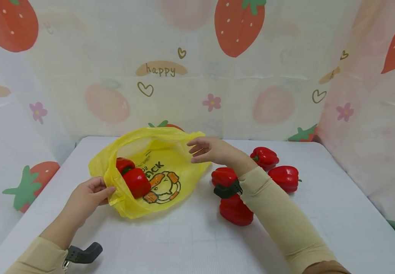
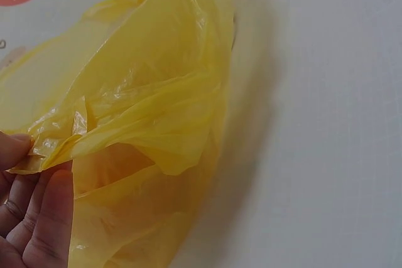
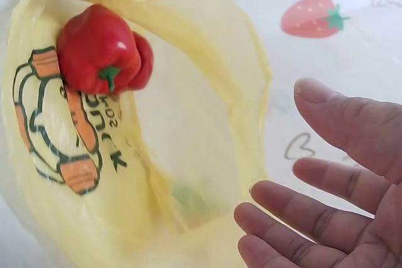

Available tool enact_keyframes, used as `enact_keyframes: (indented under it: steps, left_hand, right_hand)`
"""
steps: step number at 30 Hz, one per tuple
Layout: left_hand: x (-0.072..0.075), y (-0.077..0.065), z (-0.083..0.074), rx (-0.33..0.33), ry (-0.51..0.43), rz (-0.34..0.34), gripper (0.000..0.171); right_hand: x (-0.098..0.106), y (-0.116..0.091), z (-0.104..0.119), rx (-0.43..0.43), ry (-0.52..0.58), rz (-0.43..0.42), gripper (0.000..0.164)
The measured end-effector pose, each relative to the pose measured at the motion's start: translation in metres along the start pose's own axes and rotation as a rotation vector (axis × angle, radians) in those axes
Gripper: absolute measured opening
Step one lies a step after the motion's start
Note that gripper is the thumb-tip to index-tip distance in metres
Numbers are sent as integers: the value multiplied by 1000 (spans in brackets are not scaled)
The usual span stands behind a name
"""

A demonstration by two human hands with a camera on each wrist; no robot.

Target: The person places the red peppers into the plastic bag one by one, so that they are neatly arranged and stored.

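Note:
A yellow plastic bag (image 1: 180,160) with a printed cartoon duck lies with its mouth spread on the table. Two red bell peppers (image 1: 137,183) are inside it, one partly behind the other. My left hand (image 1: 89,194) pinches the bag's left rim between thumb and fingers; the left wrist view shows the yellow film (image 2: 144,92) gathered at the thumb. At the bag's right rim, my right hand (image 1: 209,150) hangs with fingers extended and nothing in them. The right wrist view shows its spread fingers (image 3: 314,218) beside the bag opening, with a red pepper (image 3: 100,51) inside.
Several red bell peppers stand to the right on the white table (image 1: 190,243): one at the back (image 1: 265,158), one at the right (image 1: 284,178), others near the right forearm, which partly hides them. A strawberry-print curtain (image 1: 197,83) rises behind the table.

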State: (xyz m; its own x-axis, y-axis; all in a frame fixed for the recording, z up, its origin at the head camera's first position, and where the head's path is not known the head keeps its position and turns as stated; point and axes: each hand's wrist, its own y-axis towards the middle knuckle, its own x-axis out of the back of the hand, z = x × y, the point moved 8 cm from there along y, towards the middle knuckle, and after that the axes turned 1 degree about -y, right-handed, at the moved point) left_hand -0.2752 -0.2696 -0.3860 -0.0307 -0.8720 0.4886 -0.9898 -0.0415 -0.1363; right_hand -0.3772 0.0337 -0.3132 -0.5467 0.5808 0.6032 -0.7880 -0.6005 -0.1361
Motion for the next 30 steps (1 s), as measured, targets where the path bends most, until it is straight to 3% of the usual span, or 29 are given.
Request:
enact_keyframes:
  steps: [17, 24, 30]
  left_hand:
    - [0, 2, -2, -19, 1, 1, 46]
    - [0, 2, -3, -19, 9, -1, 47]
    - [0, 2, -2, -11, 12, 0, 46]
  right_hand:
    - [52, -70, -42, -63, -1, -83, 51]
    - [66, -91, -69, -132, -7, -117, 54]
    - [72, -109, -85, -130, -54, -146, 54]
